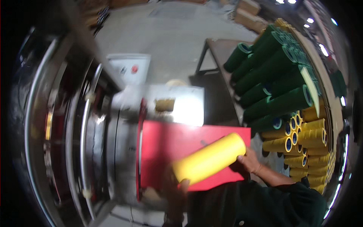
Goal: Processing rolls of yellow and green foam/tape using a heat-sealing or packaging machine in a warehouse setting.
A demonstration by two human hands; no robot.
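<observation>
Between my two hands is a thick yellow roll [208, 157], tilted so its right end is farther from me. My left hand [177, 191] grips the left end with the thumb on the near side; it is dark and partly blurred. My right hand [248, 161] is closed around the right end, its fingers partly hidden under the roll. The roll is above a flat red panel [162, 142] in front of me. I cannot tell whether it touches the panel.
Left stands a machine with upright metal bars [86, 125]. A white metal surface [189, 102] carries a small brownish-yellow piece [164, 105]; beyond is a white control box [130, 70] with a red button. At right, a table [221, 51] stands beside stacked green rolls [280, 98] and yellow rolls [278, 145].
</observation>
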